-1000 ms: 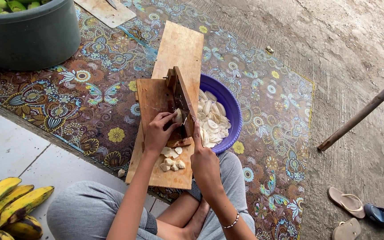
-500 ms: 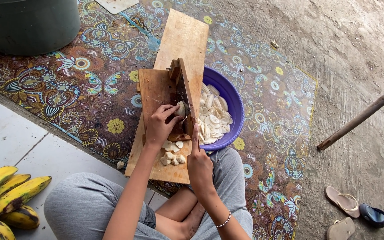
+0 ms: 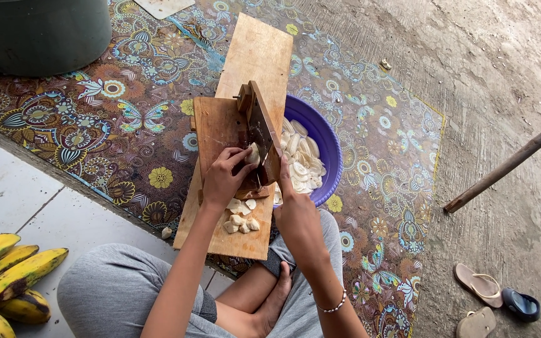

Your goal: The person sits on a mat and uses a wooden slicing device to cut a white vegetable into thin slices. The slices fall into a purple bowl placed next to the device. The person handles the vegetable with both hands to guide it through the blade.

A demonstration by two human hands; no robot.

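Pressing a peeled banana piece (image 3: 253, 154) against the slicer blade (image 3: 262, 134), our left hand (image 3: 223, 178) fingers close around it; our right hand (image 3: 297, 216) grips the handle. Slices fill the purple bowl (image 3: 328, 141); unpeeled bananas (image 3: 7, 275) remain.

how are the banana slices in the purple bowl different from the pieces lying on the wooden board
The slices in the purple bowl are long, flat strips, heaped in a large pile. The pieces on the wooden board are short, chunky bits, only a small cluster, lying loose below the left hand. The bowl's slices sit right of the blade; the board's pieces sit left of the right hand. Both are pale cream and peeled.
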